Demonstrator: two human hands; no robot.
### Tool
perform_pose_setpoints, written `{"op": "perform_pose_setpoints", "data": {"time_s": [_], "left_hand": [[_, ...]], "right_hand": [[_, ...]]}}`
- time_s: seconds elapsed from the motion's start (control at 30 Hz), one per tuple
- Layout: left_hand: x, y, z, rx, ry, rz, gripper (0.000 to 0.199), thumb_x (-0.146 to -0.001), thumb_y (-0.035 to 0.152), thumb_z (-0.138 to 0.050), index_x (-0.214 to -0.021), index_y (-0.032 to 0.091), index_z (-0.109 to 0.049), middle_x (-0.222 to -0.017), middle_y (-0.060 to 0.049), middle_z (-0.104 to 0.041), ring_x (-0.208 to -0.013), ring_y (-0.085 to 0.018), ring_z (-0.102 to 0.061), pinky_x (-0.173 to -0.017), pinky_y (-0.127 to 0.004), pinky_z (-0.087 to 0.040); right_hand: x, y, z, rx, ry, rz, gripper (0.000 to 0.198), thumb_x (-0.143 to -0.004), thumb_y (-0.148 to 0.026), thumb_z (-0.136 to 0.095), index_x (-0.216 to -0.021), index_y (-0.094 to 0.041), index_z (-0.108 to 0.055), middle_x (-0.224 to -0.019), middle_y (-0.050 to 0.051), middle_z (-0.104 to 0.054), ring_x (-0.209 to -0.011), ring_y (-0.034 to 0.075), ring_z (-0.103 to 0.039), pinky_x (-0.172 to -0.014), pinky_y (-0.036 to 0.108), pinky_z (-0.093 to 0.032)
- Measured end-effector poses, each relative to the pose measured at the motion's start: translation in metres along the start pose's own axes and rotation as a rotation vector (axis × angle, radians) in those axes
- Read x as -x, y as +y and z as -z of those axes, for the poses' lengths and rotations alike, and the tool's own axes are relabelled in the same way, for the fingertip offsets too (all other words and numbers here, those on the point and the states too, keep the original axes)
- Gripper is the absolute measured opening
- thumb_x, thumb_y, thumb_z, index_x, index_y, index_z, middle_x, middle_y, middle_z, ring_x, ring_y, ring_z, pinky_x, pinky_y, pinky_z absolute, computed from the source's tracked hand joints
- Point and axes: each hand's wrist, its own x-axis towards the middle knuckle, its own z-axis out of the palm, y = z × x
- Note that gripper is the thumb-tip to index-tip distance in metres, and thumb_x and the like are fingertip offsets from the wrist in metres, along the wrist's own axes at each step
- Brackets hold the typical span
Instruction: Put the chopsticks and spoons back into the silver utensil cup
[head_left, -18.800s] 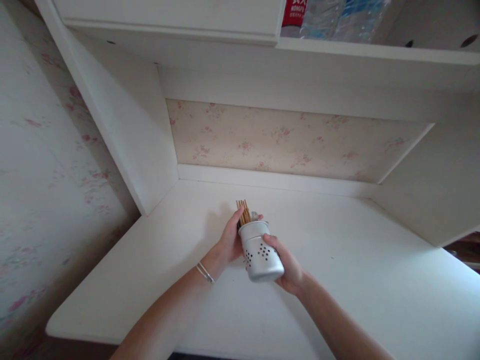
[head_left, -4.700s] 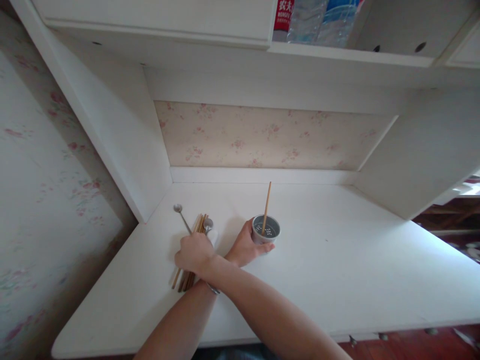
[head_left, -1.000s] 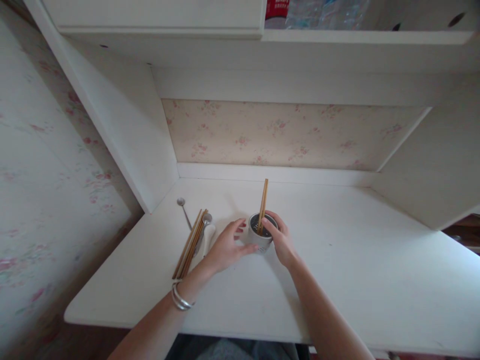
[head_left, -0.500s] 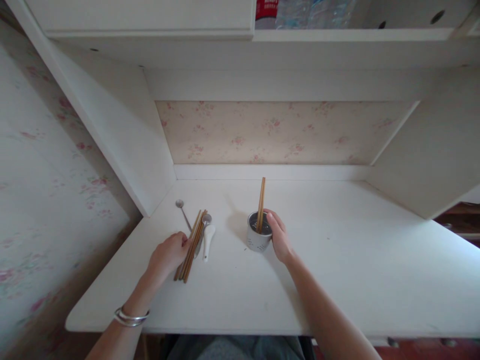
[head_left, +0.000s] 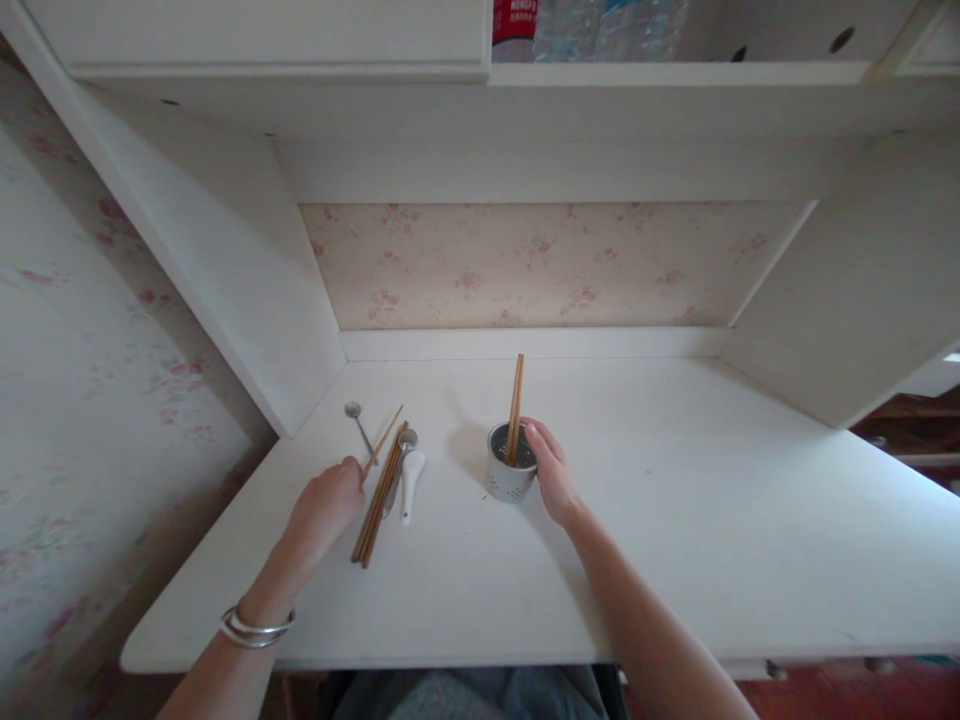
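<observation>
My left hand (head_left: 330,505) pinches a single wooden chopstick (head_left: 386,437), its tip pointing up and to the right. Just right of it lie several brown chopsticks (head_left: 375,515) in a bundle on the desk. Against them rest a metal spoon (head_left: 407,440), partly hidden, and a white ceramic spoon (head_left: 410,475). Another long-handled metal spoon (head_left: 353,410) lies behind my left hand. My right hand (head_left: 553,478) grips the right side of a white utensil holder (head_left: 506,485) with small holes in its wall. Chopsticks (head_left: 516,400) stand upright in it, leaning slightly.
All of this is on a white desk (head_left: 675,540) with side panels and a low back ledge (head_left: 540,344). An overhead shelf (head_left: 675,74) holds clear plastic bottles (head_left: 600,30) and a red-labelled item (head_left: 514,22). Floral wallpaper (head_left: 75,400) covers the wall at left.
My left hand has drawn one chopstick away from the bundle, to the left. My right hand still holds the utensil holder. The whole view has shifted slightly.
</observation>
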Motion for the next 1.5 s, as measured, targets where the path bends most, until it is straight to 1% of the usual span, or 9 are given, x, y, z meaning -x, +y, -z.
{"op": "perform_pose_setpoints", "data": {"time_s": [0.13, 0.27, 0.37, 0.47, 0.6, 0.7, 0.83, 1.17, 1.5], "left_hand": [[-0.004, -0.012, 0.01, 0.229, 0.087, 0.016, 0.035, -0.09, 0.025, -0.037, -0.118, 0.017, -0.056, -0.098, -0.012, -0.07, -0.094, -0.026, -0.065, -0.076, -0.033, -0.047], [-0.002, -0.002, 0.031, 0.764, 0.106, -0.011, 0.044, -0.09, 0.034, -0.041, -0.13, 0.017, -0.049, -0.092, -0.006, -0.067, -0.079, -0.019, -0.066, -0.074, -0.032, -0.054], [0.004, 0.026, 0.055, 1.131, 0.109, -0.142, 0.045, -0.086, 0.045, -0.052, -0.12, 0.016, -0.053, -0.09, -0.004, -0.062, -0.075, -0.016, -0.066, -0.078, -0.036, -0.056], [0.008, 0.068, 0.078, 1.442, 0.075, -0.299, 0.036, -0.082, 0.042, -0.061, -0.106, 0.017, -0.054, -0.094, -0.002, -0.058, -0.079, -0.016, -0.066, -0.082, -0.04, -0.056], [-0.003, 0.123, 0.093, 1.66, 0.083, -0.451, 0.028, -0.08, 0.035, -0.065, -0.098, 0.018, -0.051, -0.097, -0.001, -0.054, -0.087, -0.016, -0.065, -0.085, -0.043, -0.055], [-0.019, 0.153, 0.089, 1.695, 0.109, -0.482, 0.025, -0.082, 0.034, -0.063, -0.096, 0.017, -0.052, -0.094, -0.002, -0.056, -0.09, -0.016, -0.064, -0.086, -0.042, -0.054], [-0.041, 0.172, 0.066, 1.585, 0.14, -0.473, 0.023, -0.083, 0.034, -0.061, -0.095, 0.016, -0.054, -0.089, -0.004, -0.062, -0.088, -0.016, -0.063, -0.085, -0.037, -0.052], [-0.043, 0.178, 0.009, 1.203, 0.141, -0.481, 0.022, -0.084, 0.036, -0.059, -0.093, 0.016, -0.062, -0.093, -0.008, -0.067, -0.089, -0.019, -0.062, -0.085, -0.033, -0.048], [-0.035, 0.176, -0.004, 1.267, 0.044, -0.398, 0.032, -0.083, 0.037, -0.062, -0.108, 0.016, -0.063, -0.108, -0.009, -0.067, -0.099, -0.022, -0.062, -0.091, -0.035, -0.046]], "right_hand": [[-0.001, 0.001, 0.001, 0.007, -0.001, 0.003, 0.043, -0.084, -0.059, -0.055, -0.106, -0.024, -0.067, -0.105, 0.003, -0.069, -0.103, 0.023, -0.058, -0.091, 0.033, -0.041], [0.0, -0.001, 0.002, -0.009, -0.021, -0.005, 0.041, -0.085, -0.056, -0.055, -0.107, -0.024, -0.065, -0.105, 0.003, -0.068, -0.101, 0.023, -0.058, -0.09, 0.033, -0.042], [0.001, -0.002, 0.001, -0.023, -0.025, -0.002, 0.041, -0.084, -0.056, -0.055, -0.106, -0.024, -0.066, -0.103, 0.003, -0.069, -0.1, 0.023, -0.058, -0.089, 0.032, -0.042], [0.001, -0.001, 0.0, -0.029, -0.011, -0.001, 0.041, -0.084, -0.057, -0.056, -0.106, -0.024, -0.066, -0.104, 0.003, -0.069, -0.1, 0.023, -0.059, -0.09, 0.033, -0.042], [0.001, -0.002, -0.001, -0.024, 0.007, -0.003, 0.04, -0.083, -0.057, -0.057, -0.105, -0.025, -0.067, -0.104, 0.002, -0.069, -0.1, 0.024, -0.059, -0.09, 0.034, -0.042], [0.002, -0.004, 0.0, -0.035, -0.024, -0.002, 0.039, -0.084, -0.056, -0.056, -0.105, -0.025, -0.066, -0.104, 0.002, -0.07, -0.1, 0.023, -0.06, -0.09, 0.033, -0.043], [0.001, -0.005, 0.0, -0.05, -0.039, -0.007, 0.039, -0.084, -0.055, -0.057, -0.106, -0.024, -0.066, -0.104, 0.003, -0.07, -0.099, 0.023, -0.061, -0.091, 0.033, -0.043], [-0.001, -0.001, 0.001, -0.068, -0.054, 0.025, 0.035, -0.085, -0.051, -0.058, -0.106, -0.024, -0.066, -0.106, 0.002, -0.069, -0.102, 0.023, -0.059, -0.092, 0.033, -0.043], [-0.002, 0.002, 0.0, -0.073, -0.068, 0.055, 0.037, -0.086, -0.049, -0.057, -0.109, -0.02, -0.065, -0.11, 0.005, -0.068, -0.105, 0.023, -0.058, -0.095, 0.036, -0.042]]}}
